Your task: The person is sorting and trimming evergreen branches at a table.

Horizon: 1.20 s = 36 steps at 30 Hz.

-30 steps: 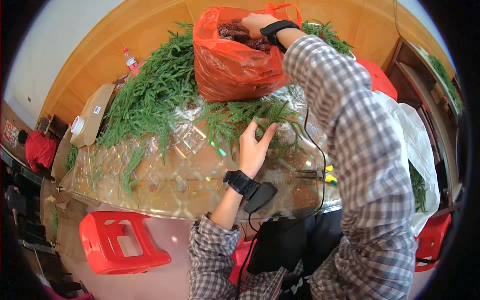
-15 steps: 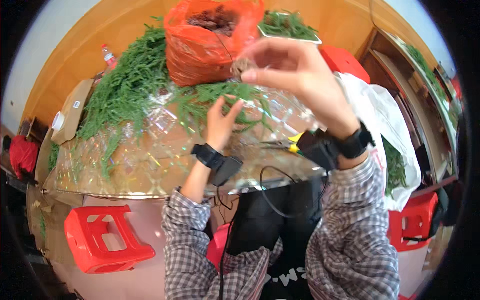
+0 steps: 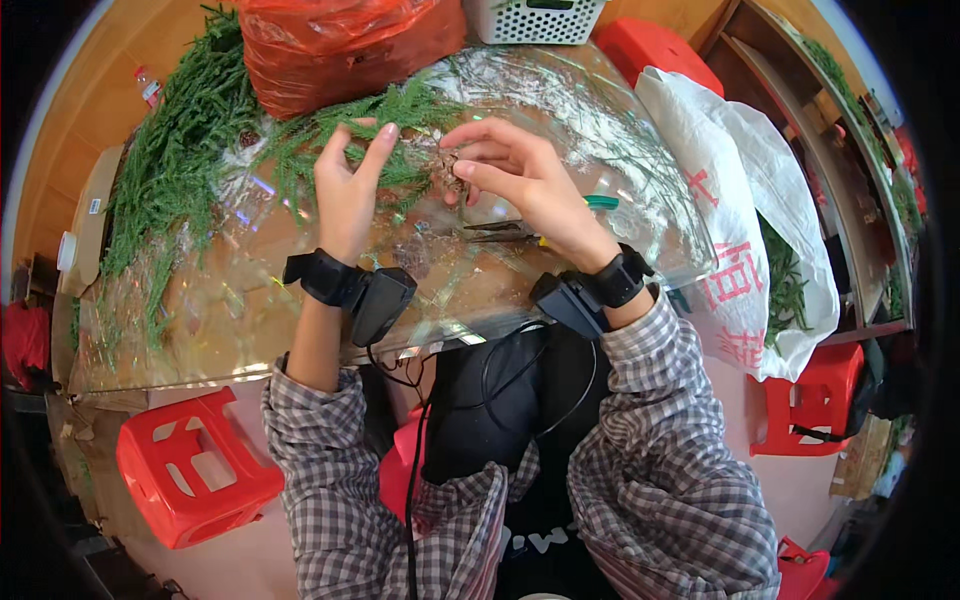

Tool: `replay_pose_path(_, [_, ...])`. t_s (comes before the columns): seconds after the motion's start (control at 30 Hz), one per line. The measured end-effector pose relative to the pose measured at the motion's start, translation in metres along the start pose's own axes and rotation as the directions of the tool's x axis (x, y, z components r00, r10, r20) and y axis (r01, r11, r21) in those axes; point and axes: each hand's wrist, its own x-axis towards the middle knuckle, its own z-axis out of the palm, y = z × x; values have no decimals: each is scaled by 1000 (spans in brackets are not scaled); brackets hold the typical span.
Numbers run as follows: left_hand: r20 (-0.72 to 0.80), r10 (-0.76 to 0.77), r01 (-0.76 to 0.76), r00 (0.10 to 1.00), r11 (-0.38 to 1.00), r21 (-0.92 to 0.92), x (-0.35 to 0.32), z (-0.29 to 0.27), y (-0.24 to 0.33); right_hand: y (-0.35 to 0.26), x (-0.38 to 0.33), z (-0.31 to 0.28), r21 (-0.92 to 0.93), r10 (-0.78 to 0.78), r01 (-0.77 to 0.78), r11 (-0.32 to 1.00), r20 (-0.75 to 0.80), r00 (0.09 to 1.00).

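Observation:
My left hand (image 3: 347, 190) is curled at the near side of a green pine-like branch (image 3: 400, 112), thumb and forefinger closing on it; the other fingers are partly hidden. Just right of it, my right hand (image 3: 520, 175) pinches a small brown pine cone (image 3: 450, 172) between thumb and fingers, at the branch's right end. Pliers (image 3: 500, 233) with dark jaws and green-and-yellow handles lie on the table under my right hand, partly covered by it.
A red plastic bag (image 3: 350, 50) stands behind the branch, with heaped greenery (image 3: 185, 150) at left. A white basket (image 3: 535, 22) is at the back. The clear-covered table (image 3: 250, 310) has a white sack (image 3: 720, 190) beside its right edge. Red stools (image 3: 195, 465) stand nearby.
My right hand has come down from in front of the bag to the branch, bringing the pine cone close to my left hand. The view has shifted.

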Motion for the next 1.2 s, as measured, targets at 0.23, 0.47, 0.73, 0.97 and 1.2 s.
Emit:
replay_pose_path(0.23, [-16, -70, 71, 997, 996, 49, 5, 1, -5, 13, 10, -8, -65, -89, 86, 994, -35, 995])
replay_pose_path(0.47, [41, -60, 58, 997, 997, 58, 4, 8, -9, 20, 2, -21, -186, -97, 89, 979, -35, 995])
replay_pose_path(0.73, [95, -113, 123, 989, 987, -107, -3, 22, -9, 20, -4, -30, -137, -78, 64, 989, -104, 992])
replay_pose_path(0.97, [174, 13, -14, 985, 1000, 8, -5, 22, -7, 15, -7, -32, -206, -28, 0, 979, -131, 991])
replay_pose_path(1.2, [310, -125, 179, 942, 972, -152, -5, 26, -3, 21, -5, -34, -229, -137, 103, 968, -137, 981])
